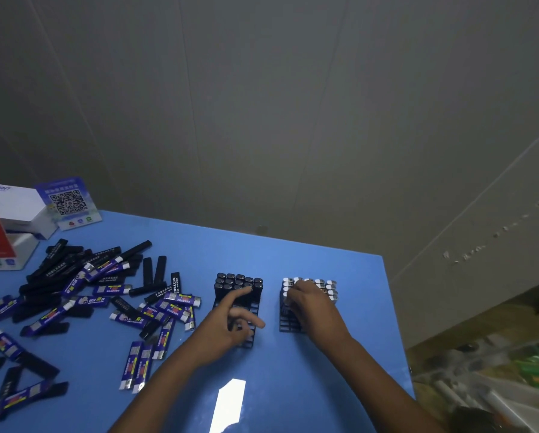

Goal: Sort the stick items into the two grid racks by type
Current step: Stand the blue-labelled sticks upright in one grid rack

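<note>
Two black grid racks stand side by side on the blue table. The left rack (252, 307) has black sticks (230, 281) upright in its back rows. The right rack (285, 323) holds blue sticks with silver caps (322, 284). My left hand (227, 326) lies over the left rack, its straight index finger pressing on the top of a black stick (250, 288). My right hand (311, 304) covers the right rack. Its curled fingers grip a silver-capped blue stick (287, 293) at the rack's rear left.
A loose pile of black and blue sticks (105, 295) spreads over the table's left half. White and red boxes (15, 220) and a QR-code card (69, 203) stand at the far left corner. The table's right edge (396, 323) drops to a cluttered floor.
</note>
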{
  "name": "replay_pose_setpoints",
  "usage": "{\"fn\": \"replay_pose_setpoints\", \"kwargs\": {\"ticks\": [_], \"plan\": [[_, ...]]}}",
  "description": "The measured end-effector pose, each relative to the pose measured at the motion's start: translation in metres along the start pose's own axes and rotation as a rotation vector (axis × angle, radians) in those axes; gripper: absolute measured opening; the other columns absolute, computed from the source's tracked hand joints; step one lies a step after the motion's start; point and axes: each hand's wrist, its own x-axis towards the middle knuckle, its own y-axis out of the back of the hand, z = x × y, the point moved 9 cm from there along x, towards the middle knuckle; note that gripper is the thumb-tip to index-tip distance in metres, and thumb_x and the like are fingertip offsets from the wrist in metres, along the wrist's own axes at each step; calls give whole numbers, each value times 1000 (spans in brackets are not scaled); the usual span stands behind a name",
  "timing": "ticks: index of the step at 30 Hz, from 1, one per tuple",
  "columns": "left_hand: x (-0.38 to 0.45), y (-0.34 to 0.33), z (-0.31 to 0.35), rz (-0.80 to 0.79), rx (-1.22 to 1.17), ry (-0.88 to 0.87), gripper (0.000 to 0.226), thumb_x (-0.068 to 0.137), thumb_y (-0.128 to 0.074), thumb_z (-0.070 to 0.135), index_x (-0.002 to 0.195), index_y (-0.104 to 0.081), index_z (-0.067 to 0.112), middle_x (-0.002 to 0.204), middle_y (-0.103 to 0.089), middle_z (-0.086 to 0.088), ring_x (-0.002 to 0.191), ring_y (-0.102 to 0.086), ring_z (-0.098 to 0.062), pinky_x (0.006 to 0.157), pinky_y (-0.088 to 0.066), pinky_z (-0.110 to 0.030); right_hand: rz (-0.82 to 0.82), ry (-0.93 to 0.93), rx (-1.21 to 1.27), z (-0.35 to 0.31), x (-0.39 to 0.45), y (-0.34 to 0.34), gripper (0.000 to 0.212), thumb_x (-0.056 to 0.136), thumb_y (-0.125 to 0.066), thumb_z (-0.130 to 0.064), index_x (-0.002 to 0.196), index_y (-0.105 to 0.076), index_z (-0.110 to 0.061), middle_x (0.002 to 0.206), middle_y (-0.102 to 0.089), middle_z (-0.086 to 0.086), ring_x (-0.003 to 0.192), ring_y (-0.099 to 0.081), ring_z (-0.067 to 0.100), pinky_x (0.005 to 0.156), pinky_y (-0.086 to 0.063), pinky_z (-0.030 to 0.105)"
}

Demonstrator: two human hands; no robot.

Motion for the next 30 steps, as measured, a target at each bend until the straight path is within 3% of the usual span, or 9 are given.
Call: {"fn": "replay_pose_setpoints", "kwargs": {"ticks": [4,7,11,14,17,20,26,28,30], "plan": [[-1,-6,7,-22,5,11,76,87,-58,-12,144,-27,27,112,-72,4,86,-58,-9,75,-46,-19,-37,-30,127,4,-3,6,10,88,-64,-8,93,-68,-15,97,-61,-4,92,-54,14,72,-40,23],[-1,-17,12,-52,17,15,80,85,-57,-13,145,-25,29,117,-70,6,93,-56,-10,75,-47,-22,16,-132,430,4,-12,21,14,88,-68,-8,93,-68,-21,85,-61,-13,78,-55,2,70,-40,12],[3,-35,15,-69,46,35,87,84,-60,-9,149,-20,31,122,-65,10,101,-58,-13,81,-48,-27,-97,-165,754,-11,-25,26,10,88,-72,-9,89,-72,-19,76,-70,-6,68,-60,2,66,-51,20],[5,-52,22,-89,55,54,92,83,-62,-5,150,-16,38,124,-62,18,103,-63,-21,81,-50,-25,-123,-106,786,-22,-34,28,8,84,-78,-16,90,-74,-20,82,-74,-2,78,-68,13,76,-58,32],[4,-70,35,-98,32,65,95,84,-59,-10,152,-12,35,118,-62,5,88,-65,-3,78,-49,-19,-117,-123,790,-18,-42,29,15,78,-81,-14,89,-73,-22,82,-76,-2,79,-71,12,79,-59,31],[2,-86,43,-111,20,71,97,84,-59,-13,153,-7,33,105,-63,13,76,-60,3,74,-46,-15,-117,-138,796,-10,-49,30,17,77,-83,-16,91,-73,-18,83,-76,-2,79,-72,11,79,-59,31],[-4,-98,48,-72,-23,69,96,84,-64,-10,148,-11,39,123,-60,6,97,-65,3,81,-49,-16,-150,-120,779,-7,-59,38,14,80,-77,-12,94,-74,-15,84,-76,-1,77,-71,6,70,-54,16],[-7,-96,46,-43,7,71,90,84,-72,1,144,-20,43,129,-58,10,111,-61,0,90,-50,-20,-145,-138,794,-2,-62,42,13,81,-73,-11,93,-71,-14,83,-74,1,73,-68,7,68,-52,15],[-11,-89,45,22,94,72,82,82,-78,14,142,-28,40,132,-54,16,119,-53,6,105,-43,-26,-140,-213,828,9,-65,43,14,80,-71,-9,93,-68,-10,79,-70,3,65,-59,5,66,-49,14]]}}
